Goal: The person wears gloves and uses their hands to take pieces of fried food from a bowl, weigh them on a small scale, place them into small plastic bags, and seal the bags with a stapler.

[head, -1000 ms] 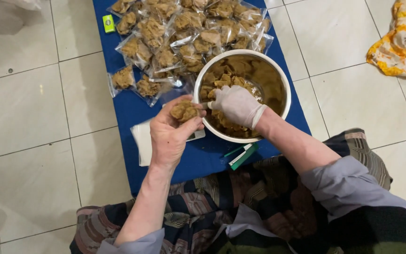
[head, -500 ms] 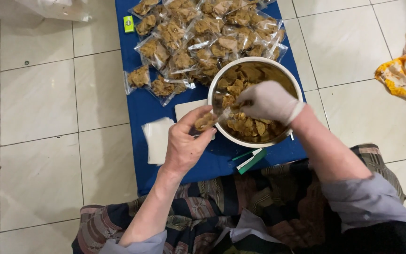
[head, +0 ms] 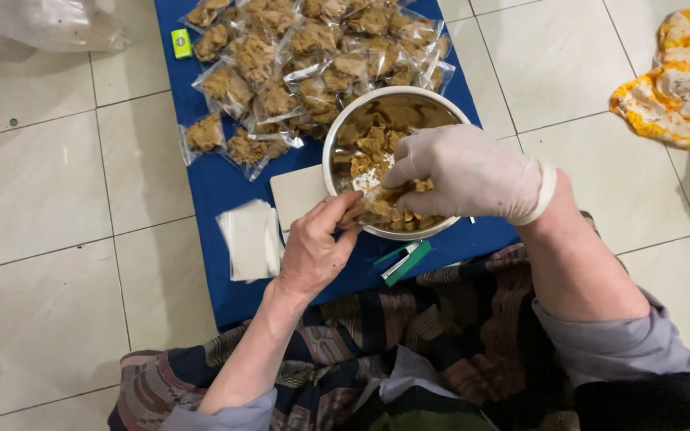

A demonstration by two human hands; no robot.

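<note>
A white bowl (head: 343, 121) full of brown fried snack pieces (head: 373, 144) stands on a blue mat (head: 217, 183). My right hand (head: 465, 174), in a white glove, reaches into the bowl and grips a bunch of the pieces. At the bowl's near rim my bare left hand (head: 313, 249) holds a small clear plastic bag (head: 377, 205), partly filled with pieces. The gloved fingers touch the bag's mouth.
Several filled clear bags (head: 281, 64) lie heaped on the mat behind the bowl. A stack of empty bags (head: 249, 239) and a white card (head: 297, 195) lie left of the bowl. A green-and-white object (head: 405, 259) lies by the bowl. An orange cloth (head: 664, 88) lies on the tiles at the right.
My left hand has moved with the bag to the bowl's near rim. My right hand has dipped into the bowl and come to the bag's mouth with pieces.
</note>
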